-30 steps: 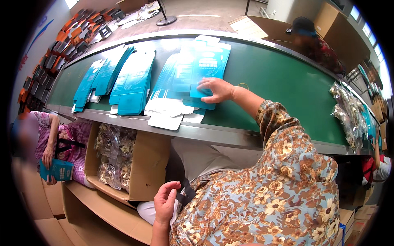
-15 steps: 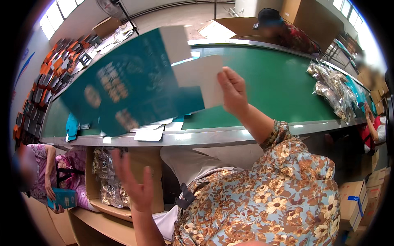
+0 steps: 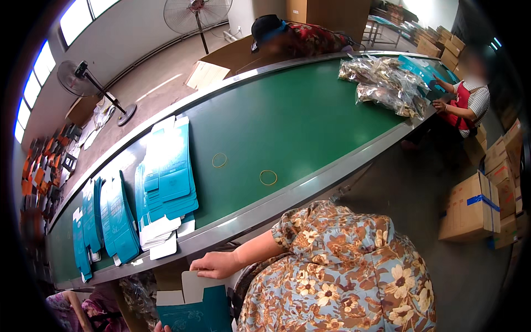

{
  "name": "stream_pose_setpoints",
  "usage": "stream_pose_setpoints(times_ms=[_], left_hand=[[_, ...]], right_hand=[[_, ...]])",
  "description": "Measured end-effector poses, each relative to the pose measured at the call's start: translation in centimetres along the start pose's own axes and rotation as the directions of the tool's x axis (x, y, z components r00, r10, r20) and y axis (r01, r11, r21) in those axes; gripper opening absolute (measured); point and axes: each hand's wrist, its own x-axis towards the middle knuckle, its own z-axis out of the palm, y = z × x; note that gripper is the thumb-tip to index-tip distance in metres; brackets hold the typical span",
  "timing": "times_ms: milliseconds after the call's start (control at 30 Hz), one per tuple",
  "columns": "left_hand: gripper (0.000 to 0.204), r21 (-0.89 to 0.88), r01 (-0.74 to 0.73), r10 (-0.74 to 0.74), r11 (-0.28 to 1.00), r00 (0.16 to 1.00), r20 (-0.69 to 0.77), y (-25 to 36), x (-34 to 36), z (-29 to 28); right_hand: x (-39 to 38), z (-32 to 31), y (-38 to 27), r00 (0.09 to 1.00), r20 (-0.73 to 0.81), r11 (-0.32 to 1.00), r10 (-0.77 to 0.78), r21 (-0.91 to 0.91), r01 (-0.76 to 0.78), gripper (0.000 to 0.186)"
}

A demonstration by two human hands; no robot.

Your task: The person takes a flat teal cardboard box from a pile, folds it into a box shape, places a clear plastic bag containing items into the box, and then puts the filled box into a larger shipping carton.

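Low in front of me is a teal folding carton (image 3: 196, 317) with pale printing on its panel and white flaps at its upper end. My right hand (image 3: 217, 265) is closed on the tall white flap at the top. At the picture's lower edge, the fingertips of my left hand (image 3: 161, 327) grip the carton's left side; the rest of that hand is out of the picture. Close by on the green conveyor table (image 3: 243, 133) lie stacks of flat teal cartons (image 3: 168, 171), the nearest with white flaps toward me.
Two rubber bands (image 3: 268, 177) lie on the table. Clear bags of brownish contents (image 3: 387, 83) sit at its far right, beside a person in a red apron (image 3: 464, 108). Another person leans over the far edge. Bagged goods (image 3: 138, 296) are below the near edge, left. Brown boxes (image 3: 470, 207) stand right.
The carton has come down from above the table to low in front of me. My right hand has lowered with it, and my left hand has moved onto its side. The view has turned.
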Motion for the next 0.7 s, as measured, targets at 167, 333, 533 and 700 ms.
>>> stream_pose_setpoints(times_ms=[167, 333, 533, 700], left_hand=[[0.029, -0.030, 0.000, -0.002, 1.000, 0.997, -0.071, 0.4, -2.3, 0.4], [0.028, 0.282, -0.064, 0.094, 0.957, 0.991, -0.094, 5.4, -2.5, 0.9], [0.034, 0.069, 0.062, -0.060, 0.996, 0.998, -0.033, 4.5, -1.5, 3.3], [0.050, 0.047, 0.149, -0.155, 0.988, 0.975, 0.157, -5.9, -2.2, 6.1]], right_hand=[[1.2, 1.9, -2.5, 0.821, -0.015, 0.717, -0.570, -0.497, 0.489, 0.015], [3.0, 3.5, -3.4, 0.891, 0.127, 0.444, -0.437, -0.831, 0.336, 0.007], [2.2, 6.1, 0.7, 0.953, 0.275, 0.894, 0.130, -0.447, 0.008, 0.028], [3.4, 7.6, 2.6, 0.937, 0.310, 0.959, 0.160, -0.275, -0.073, 0.028]])
